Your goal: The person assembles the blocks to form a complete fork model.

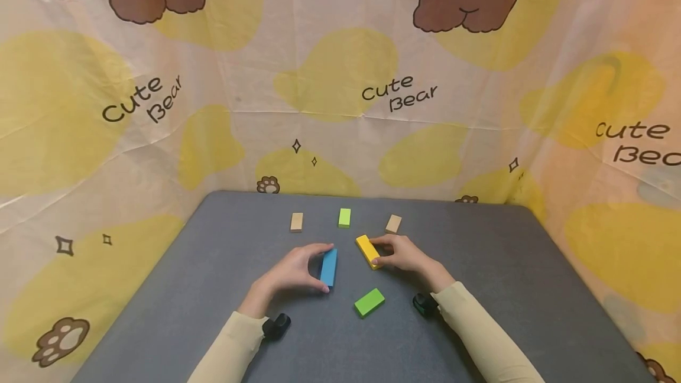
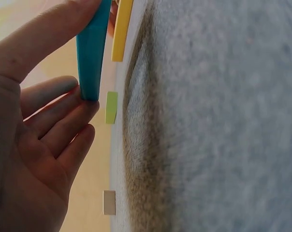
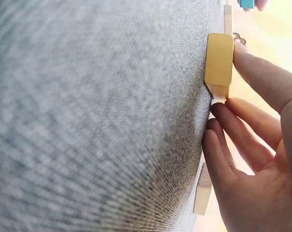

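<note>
My left hand (image 1: pixel 291 269) pinches a blue block (image 1: pixel 328 268) lengthwise between thumb and fingertips. In the left wrist view this blue block (image 2: pixel 92 58) appears slightly raised off the table, its far end against the fingers. To the right, my right hand (image 1: pixel 407 254) holds a yellow block (image 1: pixel 367 252) by its two ends, thumb at the near one. The right wrist view shows the yellow block (image 3: pixel 219 59) down at the table surface, the thumb touching its side. Nearer to me, between the two forearms, a green block (image 1: pixel 369 302) lies flat, untouched by either hand.
Along the back of the grey table (image 1: pixel 213 241) are a wooden block (image 1: pixel 296 222) at left, a light green block (image 1: pixel 344 218) in the middle and another wooden block (image 1: pixel 393 224) at right, just beyond my right hand. Patterned cloth (image 1: pixel 330 75) hangs behind and at both sides.
</note>
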`<state>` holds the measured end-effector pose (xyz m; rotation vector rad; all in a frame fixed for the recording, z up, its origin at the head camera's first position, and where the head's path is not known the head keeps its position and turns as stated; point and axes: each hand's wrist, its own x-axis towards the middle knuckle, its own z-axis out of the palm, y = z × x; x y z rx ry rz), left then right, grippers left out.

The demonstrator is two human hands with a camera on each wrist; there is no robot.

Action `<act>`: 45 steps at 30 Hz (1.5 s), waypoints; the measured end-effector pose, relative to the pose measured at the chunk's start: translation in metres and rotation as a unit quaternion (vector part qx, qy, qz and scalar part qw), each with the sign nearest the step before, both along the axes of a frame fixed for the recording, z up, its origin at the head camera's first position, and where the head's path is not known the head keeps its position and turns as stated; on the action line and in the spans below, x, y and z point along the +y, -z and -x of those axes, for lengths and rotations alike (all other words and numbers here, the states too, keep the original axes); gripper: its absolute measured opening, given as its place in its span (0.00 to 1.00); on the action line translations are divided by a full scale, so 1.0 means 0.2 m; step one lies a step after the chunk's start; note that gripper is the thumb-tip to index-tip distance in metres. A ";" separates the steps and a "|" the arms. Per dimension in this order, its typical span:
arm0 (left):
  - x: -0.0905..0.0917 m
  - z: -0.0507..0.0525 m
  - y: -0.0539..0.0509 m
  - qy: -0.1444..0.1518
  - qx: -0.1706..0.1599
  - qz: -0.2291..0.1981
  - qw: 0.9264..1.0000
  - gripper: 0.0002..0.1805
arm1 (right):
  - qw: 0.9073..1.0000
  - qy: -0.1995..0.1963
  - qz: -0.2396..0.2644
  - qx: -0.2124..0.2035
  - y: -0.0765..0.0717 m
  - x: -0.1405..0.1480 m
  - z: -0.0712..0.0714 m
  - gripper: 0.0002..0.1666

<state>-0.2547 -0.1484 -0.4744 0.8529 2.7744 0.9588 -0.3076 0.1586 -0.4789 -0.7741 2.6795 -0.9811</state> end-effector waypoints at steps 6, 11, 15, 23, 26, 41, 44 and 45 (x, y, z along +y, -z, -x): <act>0.00 0.01 0.02 0.003 -0.008 0.001 1.000 0.51 | 1.000 0.002 -0.003 0.000 0.00 -0.01 0.00 0.36; 0.00 0.01 0.02 0.011 -0.006 0.003 1.000 0.52 | 1.000 0.002 -0.004 0.006 0.00 -0.01 0.01 0.36; 0.00 0.00 0.01 0.016 -0.002 0.002 1.000 0.51 | 1.000 0.003 -0.005 0.008 0.00 -0.01 0.01 0.36; 0.01 -0.01 0.01 0.018 -0.011 0.002 1.000 0.51 | 1.000 0.003 -0.009 0.011 0.01 -0.01 0.02 0.36; 0.02 0.00 0.02 0.017 -0.014 0.006 1.000 0.51 | 1.000 0.002 -0.010 0.012 0.01 -0.01 0.02 0.36; 0.05 -0.01 0.02 0.025 -0.027 0.016 0.999 0.51 | 1.000 0.015 -0.014 -0.004 0.02 -0.01 0.02 0.36; 0.05 -0.02 0.02 0.024 -0.027 0.019 0.999 0.51 | 1.000 0.015 -0.015 -0.002 0.01 -0.01 0.02 0.36; 0.05 -0.02 0.02 0.024 -0.028 0.020 0.999 0.51 | 1.000 0.015 -0.015 -0.002 0.01 -0.01 0.02 0.36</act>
